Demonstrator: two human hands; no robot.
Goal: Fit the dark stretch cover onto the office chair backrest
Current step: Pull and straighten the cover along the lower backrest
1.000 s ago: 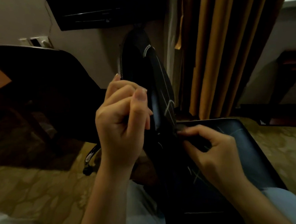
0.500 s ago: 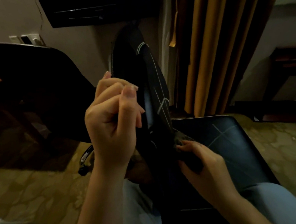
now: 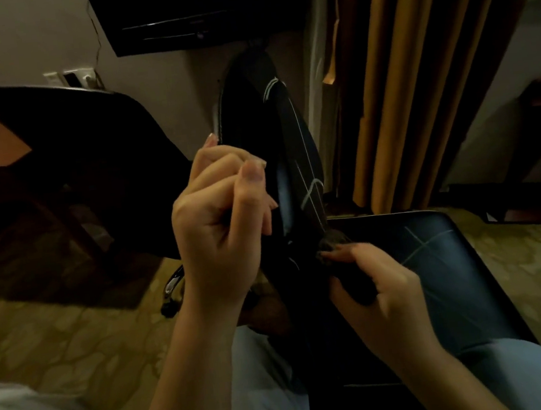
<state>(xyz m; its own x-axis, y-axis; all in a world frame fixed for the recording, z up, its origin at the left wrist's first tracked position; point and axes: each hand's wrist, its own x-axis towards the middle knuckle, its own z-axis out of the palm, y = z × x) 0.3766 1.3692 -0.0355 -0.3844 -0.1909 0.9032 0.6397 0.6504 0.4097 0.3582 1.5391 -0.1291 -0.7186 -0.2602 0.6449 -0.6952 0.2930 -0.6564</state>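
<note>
Ochre curtains point(image 3: 415, 72) behind backrest point(image 3: 242, 107) — dark desk point(image 3: 71, 132) at left.

The dark stretch-cloth cover point(image 3: 300, 155) with thin pale lines is showing a smooth, faintly shiny knit. The black office chair backrest point(image 3: 243, 114) is showing a smooth, leather-like face with a stitched edge. The dark cloth-covered seat point(image 3: 454, 285) at the right is reading matt. The ochre pleated curtain point(image 3: 415, 72) at the far right is hanging as heavy matt cloth. The olive patterned carpet point(image 3: 59, 334) is looking dull and short-piled. The black chair base leg point(image 3: 170, 285) is showing glossy highlights.
</note>
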